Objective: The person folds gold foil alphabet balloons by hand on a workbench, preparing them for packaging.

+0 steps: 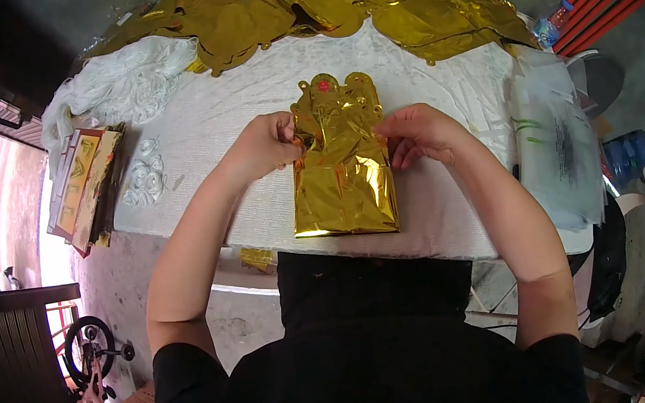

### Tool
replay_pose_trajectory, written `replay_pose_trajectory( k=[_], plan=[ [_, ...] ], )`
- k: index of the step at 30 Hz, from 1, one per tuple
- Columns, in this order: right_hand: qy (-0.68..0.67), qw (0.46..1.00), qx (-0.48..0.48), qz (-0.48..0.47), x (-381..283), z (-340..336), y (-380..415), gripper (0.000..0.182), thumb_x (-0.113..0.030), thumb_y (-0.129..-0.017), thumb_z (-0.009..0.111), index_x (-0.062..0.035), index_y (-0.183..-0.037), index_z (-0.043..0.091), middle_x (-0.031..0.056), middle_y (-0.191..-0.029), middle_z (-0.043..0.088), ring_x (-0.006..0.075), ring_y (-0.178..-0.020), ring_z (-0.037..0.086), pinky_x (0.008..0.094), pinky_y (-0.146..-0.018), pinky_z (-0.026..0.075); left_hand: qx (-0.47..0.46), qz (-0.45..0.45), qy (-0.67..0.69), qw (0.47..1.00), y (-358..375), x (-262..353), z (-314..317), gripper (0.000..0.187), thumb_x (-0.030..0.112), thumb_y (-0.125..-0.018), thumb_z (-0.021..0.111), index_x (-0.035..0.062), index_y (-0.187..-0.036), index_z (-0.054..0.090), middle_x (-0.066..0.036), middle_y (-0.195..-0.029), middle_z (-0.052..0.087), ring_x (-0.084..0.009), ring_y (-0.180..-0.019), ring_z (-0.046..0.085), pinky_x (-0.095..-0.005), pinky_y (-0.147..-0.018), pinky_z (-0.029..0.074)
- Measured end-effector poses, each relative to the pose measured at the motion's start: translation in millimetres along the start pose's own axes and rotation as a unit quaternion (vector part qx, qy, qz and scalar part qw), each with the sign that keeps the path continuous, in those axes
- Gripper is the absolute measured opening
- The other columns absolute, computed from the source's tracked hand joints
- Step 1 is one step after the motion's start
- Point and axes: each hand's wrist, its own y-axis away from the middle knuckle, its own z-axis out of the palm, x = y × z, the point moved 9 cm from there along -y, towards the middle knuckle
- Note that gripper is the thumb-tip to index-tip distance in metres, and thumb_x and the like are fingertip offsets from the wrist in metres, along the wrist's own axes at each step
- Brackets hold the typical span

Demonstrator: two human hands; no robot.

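Note:
A shiny gold foil cut-out (342, 194) lies flat on the white-covered table, straight at the bottom and lobed at the top. Near its top is a small red mark. My left hand (270, 144) pinches the cut-out's left edge between thumb and fingers. On the opposite side, my right hand (420, 134) holds the right edge with thumb and forefinger, its other fingers curled beside the foil. What lies under the fingertips is hidden.
More gold foil sheets (427, 12) are heaped along the table's far edge. White string (121, 77) and small string coils (143, 175) lie on the left, near stacked decorated cards (84, 188). Clear plastic bags (557, 139) hang over the right edge.

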Motion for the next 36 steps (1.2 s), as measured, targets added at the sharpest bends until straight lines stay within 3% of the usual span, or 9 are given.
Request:
replay_pose_trajectory(
  k=[10,14,15,16,19,22,26,32,36],
  plan=[
    [0.209,0.968,0.089,-0.111,-12,-1,0,0.015,-0.012,-0.083,0.067,0.0011,-0.089,0.062,0.0075,-0.077,0.065,0.012,-0.052,0.059,0.0245,-0.044,0.046,0.015,0.002,0.03,0.999,2,-9,1,0.011,-0.003,-0.075,0.066,0.0033,-0.077,0.057,0.002,-0.062,0.051,-0.006,-0.054,0.045,-0.0231,-0.049,0.04],
    [0.289,0.872,0.17,-0.357,-27,6,25,0.01,-0.004,-0.079,0.064,-0.0016,-0.088,0.061,0.0073,-0.078,0.062,0.018,-0.065,0.061,0.0283,-0.054,0.048,0.09,0.13,-0.072,0.985,14,12,5,0.012,-0.005,-0.075,0.065,0.0,-0.08,0.056,-0.003,-0.066,0.052,-0.0111,-0.061,0.049,-0.0271,-0.057,0.043],
    [0.331,0.827,0.167,-0.423,-32,14,36,0.011,0.0,-0.076,0.063,-0.0028,-0.086,0.06,0.0077,-0.078,0.06,0.0214,-0.07,0.062,0.0297,-0.057,0.049,0.106,0.147,-0.133,0.974,21,17,6,0.018,-0.007,-0.071,0.063,0.0007,-0.086,0.057,-0.009,-0.075,0.054,-0.0199,-0.068,0.055,-0.0317,-0.062,0.045],
    [0.33,0.827,0.167,-0.423,-33,12,37,0.011,0.0,-0.076,0.063,-0.0028,-0.086,0.06,0.0077,-0.078,0.06,0.0214,-0.07,0.062,0.0297,-0.057,0.049,0.105,0.146,-0.133,0.975,25,18,7,0.018,-0.007,-0.071,0.063,0.0007,-0.086,0.057,-0.009,-0.075,0.054,-0.0199,-0.068,0.055,-0.0317,-0.062,0.045],
    [0.588,0.608,0.138,-0.515,-36,48,57,0.018,0.001,-0.068,0.058,-0.0046,-0.086,0.056,0.0081,-0.081,0.054,0.0275,-0.073,0.06,0.0351,-0.058,0.05,0.103,0.28,-0.297,0.907,43,45,22,0.023,-0.005,-0.07,0.06,0.0049,-0.091,0.057,-0.011,-0.089,0.059,-0.0309,-0.08,0.059,-0.0371,-0.068,0.049],
    [0.616,0.578,0.133,-0.518,-34,52,59,0.012,-0.005,-0.07,0.058,-0.0092,-0.079,0.051,0.0064,-0.084,0.051,0.0237,-0.076,0.059,0.0342,-0.06,0.051,0.098,0.378,-0.417,0.821,59,58,34,0.023,-0.004,-0.071,0.059,0.0036,-0.093,0.059,-0.01,-0.098,0.061,-0.0298,-0.093,0.059,-0.0383,-0.077,0.05],
    [0.632,0.561,0.132,-0.518,-32,51,59,0.012,-0.006,-0.07,0.058,-0.0094,-0.079,0.051,0.0064,-0.084,0.051,0.0237,-0.076,0.059,0.034,-0.06,0.051,0.098,0.411,-0.422,0.802,76,70,35,0.034,0.0,-0.068,0.062,0.0021,-0.102,0.06,-0.012,-0.111,0.06,-0.0312,-0.107,0.055,-0.04,-0.09,0.048],
    [0.619,0.582,0.127,-0.511,-34,51,58,0.011,-0.006,-0.071,0.058,-0.0093,-0.08,0.052,0.0061,-0.081,0.051,0.024,-0.076,0.059,0.0347,-0.061,0.051,0.009,0.375,-0.297,0.878,84,63,48,0.057,0.007,-0.067,0.068,0.0009,-0.122,0.054,-0.019,-0.123,0.055,-0.0358,-0.118,0.05,-0.0429,-0.103,0.039],
    [0.524,0.689,0.133,-0.483,-39,34,53,0.018,0.001,-0.071,0.062,-0.0039,-0.087,0.056,0.0077,-0.08,0.057,0.0253,-0.074,0.061,0.0295,-0.063,0.05,0.023,0.327,-0.214,0.92,77,56,37,0.066,0.004,-0.071,0.066,0.0015,-0.133,0.041,-0.016,-0.128,0.051,-0.0287,-0.122,0.047,-0.0385,-0.104,0.037]
  ],
)
